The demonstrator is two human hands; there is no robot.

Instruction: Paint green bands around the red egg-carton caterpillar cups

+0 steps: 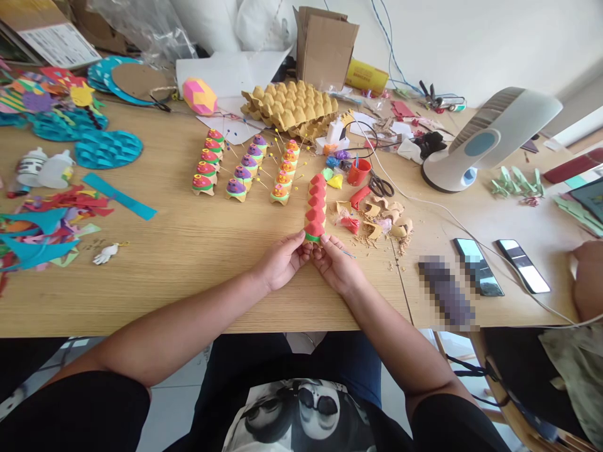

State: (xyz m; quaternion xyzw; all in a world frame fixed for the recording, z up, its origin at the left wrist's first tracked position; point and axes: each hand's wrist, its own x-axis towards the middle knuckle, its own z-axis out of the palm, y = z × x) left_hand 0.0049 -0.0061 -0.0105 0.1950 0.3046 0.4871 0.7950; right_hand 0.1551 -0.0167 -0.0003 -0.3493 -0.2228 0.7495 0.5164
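Both my left hand (286, 258) and my right hand (336, 260) pinch the near end of an egg-carton strip (316, 207). Its row of bumps is topped in red, with a green band at the end closest to me. A thin bluish stick (348, 254) pokes out by my right fingers; I cannot tell what it is. Beyond, to the left, stand decorated egg-carton strips: a red one (206, 163), a purple one (246, 168) and an orange one (285, 172), with ball-headed pins sticking out around them.
Carton scraps (377, 216), a red cup (358, 171) and scissors (380, 185) lie to the right, before a white fan (485, 141). Egg trays (289, 103) sit behind. Coloured paper (42, 232) covers the left; phones (478, 267) rest near another person's arm (588, 282).
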